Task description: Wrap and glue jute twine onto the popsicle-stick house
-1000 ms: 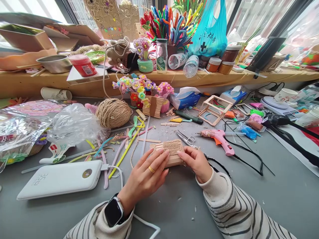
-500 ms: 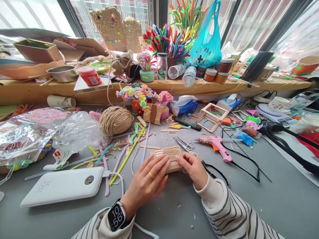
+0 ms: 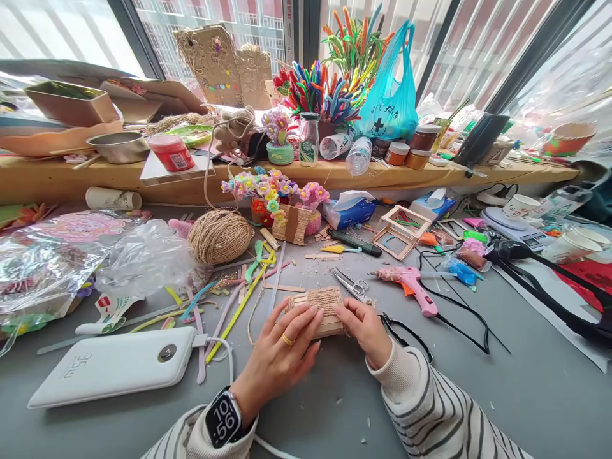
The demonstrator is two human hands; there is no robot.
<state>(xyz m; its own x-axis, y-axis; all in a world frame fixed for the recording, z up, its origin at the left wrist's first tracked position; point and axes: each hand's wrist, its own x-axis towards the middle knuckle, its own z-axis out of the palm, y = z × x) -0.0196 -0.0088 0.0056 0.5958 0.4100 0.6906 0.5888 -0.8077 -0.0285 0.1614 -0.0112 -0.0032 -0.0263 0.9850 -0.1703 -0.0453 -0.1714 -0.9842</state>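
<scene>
A small flat panel of wooden craft sticks wound with jute twine [image 3: 321, 302] lies on the grey table [image 3: 502, 395]. My left hand [image 3: 282, 354], wearing a gold ring and a smartwatch, rests fingers-down on the panel's left and near edge. My right hand [image 3: 363, 328] presses its curled fingertips against the panel's right edge. Both hands grip the panel between them. A loose strand of twine trails from the panel's left side toward a ball of jute twine [image 3: 218, 237].
Scissors [image 3: 351, 285] and a pink glue gun [image 3: 411, 287] with its black cord lie just right of the hands. A white power bank [image 3: 112, 365] sits at the left, with pipe cleaners [image 3: 239, 290], plastic bags [image 3: 143, 255], a stick frame [image 3: 399, 224] and flower crafts [image 3: 275, 188] behind.
The view has tilted up slightly, so everything sits lower in frame. Both hands stay on the twine-wrapped panel with only small finger shifts.
</scene>
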